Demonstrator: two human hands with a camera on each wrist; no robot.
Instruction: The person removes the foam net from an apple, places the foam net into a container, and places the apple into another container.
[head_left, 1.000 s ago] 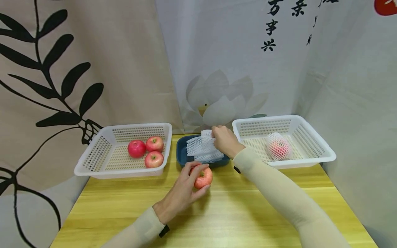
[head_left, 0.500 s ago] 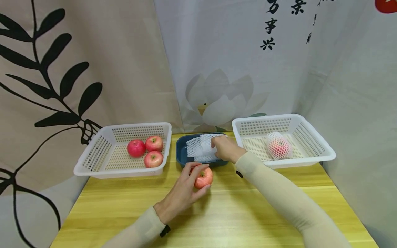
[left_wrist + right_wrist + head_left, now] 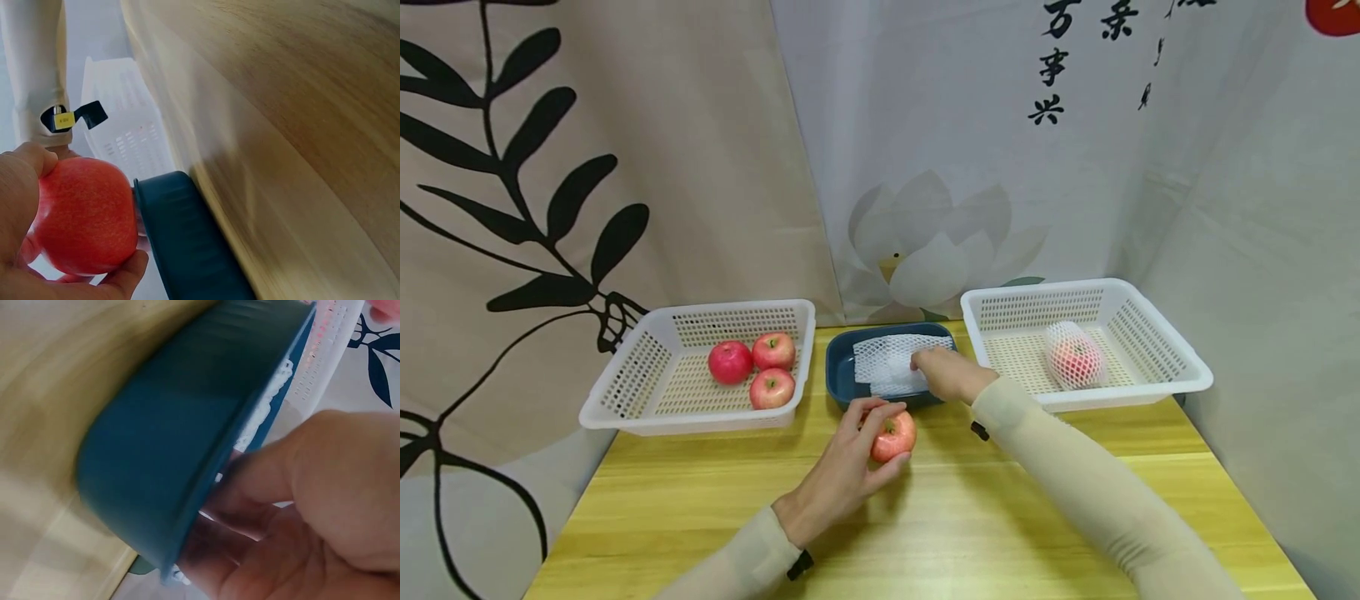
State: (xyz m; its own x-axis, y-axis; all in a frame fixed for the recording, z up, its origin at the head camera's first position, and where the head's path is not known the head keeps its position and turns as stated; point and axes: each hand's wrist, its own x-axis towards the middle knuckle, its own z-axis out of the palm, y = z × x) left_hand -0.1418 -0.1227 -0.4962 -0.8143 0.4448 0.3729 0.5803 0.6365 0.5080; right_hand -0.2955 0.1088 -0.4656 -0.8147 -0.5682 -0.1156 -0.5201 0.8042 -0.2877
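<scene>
Low above the table, my left hand (image 3: 841,471) holds a red apple (image 3: 893,437), its thumb and fingers curved round the sides. In the left wrist view the apple (image 3: 86,215) sits between thumb and fingertips. My right hand (image 3: 953,375) reaches over the right rim of a dark blue basin (image 3: 841,367). White foam net sleeves (image 3: 891,362) lie flat inside that basin. In the right wrist view, thumb and fingers of the right hand (image 3: 300,512) pinch at the white netting behind the rim; the fingertips are partly hidden.
A white basket (image 3: 625,400) at back left holds 3 apples (image 3: 772,350). At back right, another white basket (image 3: 1165,385) contains one apple in a foam net (image 3: 1073,356). Printed curtains (image 3: 925,167) hang behind the wooden table (image 3: 1000,517).
My right hand has lowered from the raised netting to the basin's right side, and the netting now lies flatter. The left hand stays in place with the apple.
</scene>
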